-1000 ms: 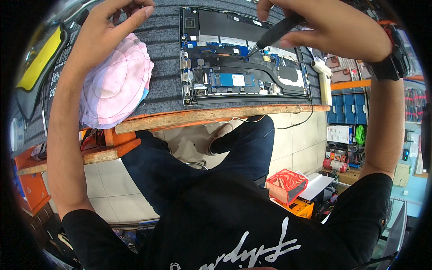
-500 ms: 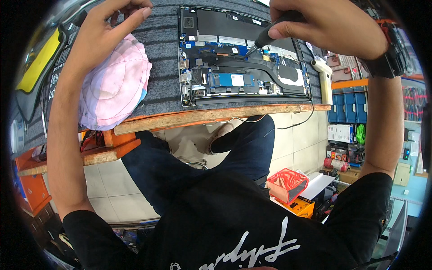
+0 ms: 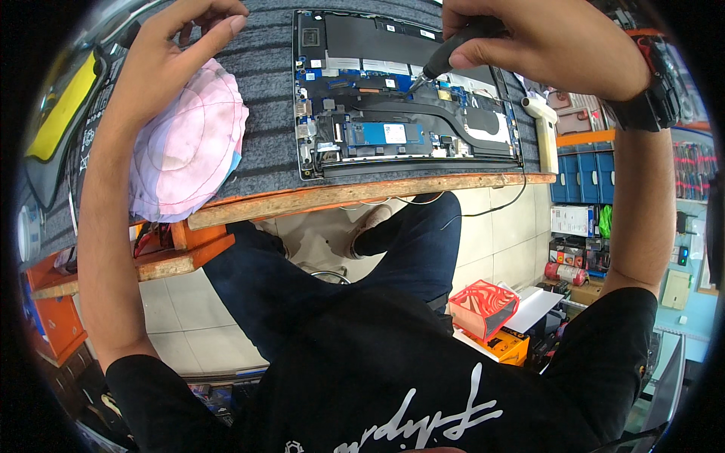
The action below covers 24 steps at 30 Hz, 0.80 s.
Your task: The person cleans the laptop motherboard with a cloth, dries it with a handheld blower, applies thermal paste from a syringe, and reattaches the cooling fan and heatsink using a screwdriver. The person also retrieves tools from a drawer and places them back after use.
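An opened laptop [image 3: 377,106] lies with its insides facing up. Its blue circuit board, black battery [image 3: 377,38], blue storage stick [image 3: 385,134] and dark curved heat pipe [image 3: 453,127] show. My right hand [image 3: 521,45] grips a dark-handled screwdriver [image 3: 438,63], held slanted, its metal tip down at the board near the laptop's middle. Left of the laptop, my left hand [image 3: 177,45] hovers with loosely bent fingers, the thumb apart and nothing visible between them. Below that hand lies a round pink stitched cloth [image 3: 189,143], partly covered by my forearm.
The grey ribbed mat [image 3: 264,98] covers the table, whose front has a worn wooden edge [image 3: 362,198]. A cream-coloured tool [image 3: 542,128] lies right of the laptop. Blue drawers [image 3: 585,180] and a red patterned box [image 3: 483,308] stand farther right. A thin black cable hangs over the edge.
The laptop and cloth appear slightly farther left in the view. My right hand keeps the screwdriver tip at about the same spot, and my left hand stays raised.
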### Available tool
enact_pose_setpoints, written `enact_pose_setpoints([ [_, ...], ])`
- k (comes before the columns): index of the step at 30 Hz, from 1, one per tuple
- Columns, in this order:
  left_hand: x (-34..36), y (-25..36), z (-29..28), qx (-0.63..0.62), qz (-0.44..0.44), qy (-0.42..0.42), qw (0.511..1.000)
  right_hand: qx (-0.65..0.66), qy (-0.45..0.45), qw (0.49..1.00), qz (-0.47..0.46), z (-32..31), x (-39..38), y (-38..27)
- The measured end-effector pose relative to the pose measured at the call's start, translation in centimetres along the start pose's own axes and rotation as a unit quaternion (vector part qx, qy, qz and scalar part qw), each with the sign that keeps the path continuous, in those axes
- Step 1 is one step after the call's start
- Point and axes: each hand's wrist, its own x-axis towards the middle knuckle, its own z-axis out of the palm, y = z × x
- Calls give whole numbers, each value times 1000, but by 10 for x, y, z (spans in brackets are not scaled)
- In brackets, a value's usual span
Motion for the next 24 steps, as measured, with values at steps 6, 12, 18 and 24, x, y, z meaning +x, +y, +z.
enact_pose_setpoints([
  [6, 1, 0, -2, 17, 0, -9, 1000, -29, 35, 999, -26, 4, -6, -4],
  [12, -2, -1, -2, 6, -3, 17, 1000, 0, 186, 983, -7, 17, -41, 16],
  [18, 0, 0, -8, 21, 4, 23, 1000, 236, 437, 846, 193, 145, -108, 91],
  [24, 6, -1, -14, 37, -4, 66, 997, 547, 534, 597, 242, 279, -136, 86],
])
